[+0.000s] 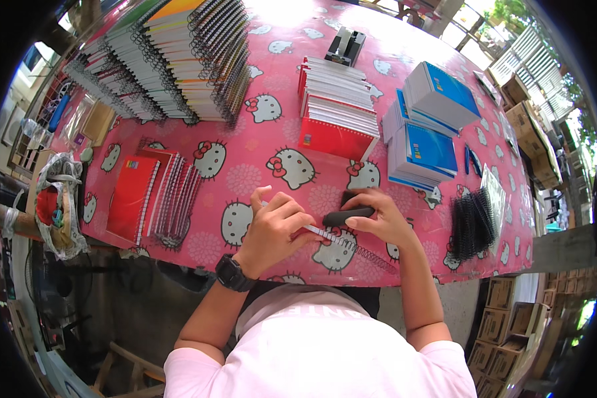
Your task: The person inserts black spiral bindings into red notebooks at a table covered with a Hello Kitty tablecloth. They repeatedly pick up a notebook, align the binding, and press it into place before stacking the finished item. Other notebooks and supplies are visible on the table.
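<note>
Near the table's front edge, my left hand (276,222) is closed on a thin notebook (317,231), seen almost edge-on, mostly hidden by the fingers. A wire-like spiral coil (365,251) runs along its edge and sticks out toward the lower right. My right hand (386,217) curls round a dark, rounded, elongated object (346,215) just above the coil; its exact kind does not show. Left of my hands lie red spiral notebooks (134,196), some with their coils facing me. Loose black coils (473,222) lie in a pile to the right.
Tall stacks of spiral notebooks (199,63) stand far left. Red-covered pads (338,136) fill the middle back, beside a black dispenser-like holder (345,46). Blue-covered pads (431,149) and a blue-handled tool (472,161) are at right. A bag (58,205) hangs off the left edge.
</note>
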### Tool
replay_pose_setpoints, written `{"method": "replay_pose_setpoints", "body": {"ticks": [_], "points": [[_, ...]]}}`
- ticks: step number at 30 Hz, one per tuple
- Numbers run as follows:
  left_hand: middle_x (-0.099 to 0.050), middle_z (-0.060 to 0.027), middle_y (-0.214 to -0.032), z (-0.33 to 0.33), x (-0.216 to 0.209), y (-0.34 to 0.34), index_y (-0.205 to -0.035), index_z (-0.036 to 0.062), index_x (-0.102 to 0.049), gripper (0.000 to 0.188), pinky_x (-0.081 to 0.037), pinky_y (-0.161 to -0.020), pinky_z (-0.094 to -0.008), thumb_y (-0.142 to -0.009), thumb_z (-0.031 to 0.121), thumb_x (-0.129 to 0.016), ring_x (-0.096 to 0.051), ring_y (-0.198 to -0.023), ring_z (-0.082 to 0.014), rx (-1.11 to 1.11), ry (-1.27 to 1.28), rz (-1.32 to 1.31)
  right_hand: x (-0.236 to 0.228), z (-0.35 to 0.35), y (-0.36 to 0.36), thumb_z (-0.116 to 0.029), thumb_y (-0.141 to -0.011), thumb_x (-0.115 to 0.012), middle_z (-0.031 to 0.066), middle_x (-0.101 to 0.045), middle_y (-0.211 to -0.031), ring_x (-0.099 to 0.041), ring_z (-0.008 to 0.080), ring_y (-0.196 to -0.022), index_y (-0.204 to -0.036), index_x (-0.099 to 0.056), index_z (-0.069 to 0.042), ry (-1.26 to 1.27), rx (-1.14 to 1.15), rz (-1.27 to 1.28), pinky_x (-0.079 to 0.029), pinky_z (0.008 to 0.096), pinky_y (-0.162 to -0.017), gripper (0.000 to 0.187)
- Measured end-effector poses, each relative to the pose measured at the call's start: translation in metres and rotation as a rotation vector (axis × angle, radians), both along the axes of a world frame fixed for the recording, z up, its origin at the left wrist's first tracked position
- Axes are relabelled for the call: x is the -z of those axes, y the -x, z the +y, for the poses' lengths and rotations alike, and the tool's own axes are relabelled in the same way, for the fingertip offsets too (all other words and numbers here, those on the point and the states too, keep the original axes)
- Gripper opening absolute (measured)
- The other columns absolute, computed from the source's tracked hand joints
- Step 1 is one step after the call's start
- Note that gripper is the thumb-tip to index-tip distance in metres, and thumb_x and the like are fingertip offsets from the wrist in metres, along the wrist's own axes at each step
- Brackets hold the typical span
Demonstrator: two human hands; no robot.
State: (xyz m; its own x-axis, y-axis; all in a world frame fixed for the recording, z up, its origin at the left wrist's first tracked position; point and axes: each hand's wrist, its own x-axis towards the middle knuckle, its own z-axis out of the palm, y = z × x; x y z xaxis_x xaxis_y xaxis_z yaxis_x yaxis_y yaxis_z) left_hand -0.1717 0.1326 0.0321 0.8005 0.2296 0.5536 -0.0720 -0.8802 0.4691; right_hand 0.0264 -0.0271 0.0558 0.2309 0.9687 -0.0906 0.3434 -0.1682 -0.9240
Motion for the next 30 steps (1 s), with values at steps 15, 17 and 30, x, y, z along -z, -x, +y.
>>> {"method": "replay_pose_setpoints", "body": {"ticks": [15, 17, 30], "points": [[-0.063, 0.0012, -0.090, 0.003, 0.001, -0.001, -0.131, 0.0116, -0.046, 0.084, -0.029, -0.100, -0.0424, -0.059, 0.027, -0.087, -0.059, -0.090, -0.0151, -0.116, 0.185, -0.108, 0.002, 0.018, 0.000, -0.050, -0.074, -0.069, 0.0195, -0.057, -0.122, -0.057, 0.0252, -0.104, -0.103, -0.068, -0.001, 0.010, 0.006, 0.208, -0.043, 0.0352, -0.089, 0.057], [-0.061, -0.0022, -0.095, 0.004, 0.013, 0.000, -0.129, 0.0099, -0.046, 0.082, -0.036, -0.097, -0.0399, -0.060, 0.025, -0.087, -0.059, -0.091, -0.0168, -0.188, 0.411, -0.224, 0.002, 0.014, 0.007, -0.047, -0.076, -0.068, 0.0177, -0.057, -0.123, -0.057, 0.0218, -0.098, -0.102, -0.068, -0.001, -0.220, -0.054, 0.470, -0.045, 0.0346, -0.086, 0.053], [-0.050, -0.0010, -0.091, 0.017, 0.045, -0.001, -0.093, 0.0108, -0.043, 0.049, -0.047, -0.082, -0.0282, -0.066, 0.004, -0.083, -0.052, -0.090, -0.0120, 0.067, 0.979, -0.084, 0.017, 0.019, 0.008, -0.058, -0.074, -0.065, 0.0162, -0.061, -0.113, -0.058, 0.0224, -0.105, -0.105, -0.064, 0.003, 0.021, 0.025, 0.281, -0.042, 0.0332, -0.094, 0.068]]}}
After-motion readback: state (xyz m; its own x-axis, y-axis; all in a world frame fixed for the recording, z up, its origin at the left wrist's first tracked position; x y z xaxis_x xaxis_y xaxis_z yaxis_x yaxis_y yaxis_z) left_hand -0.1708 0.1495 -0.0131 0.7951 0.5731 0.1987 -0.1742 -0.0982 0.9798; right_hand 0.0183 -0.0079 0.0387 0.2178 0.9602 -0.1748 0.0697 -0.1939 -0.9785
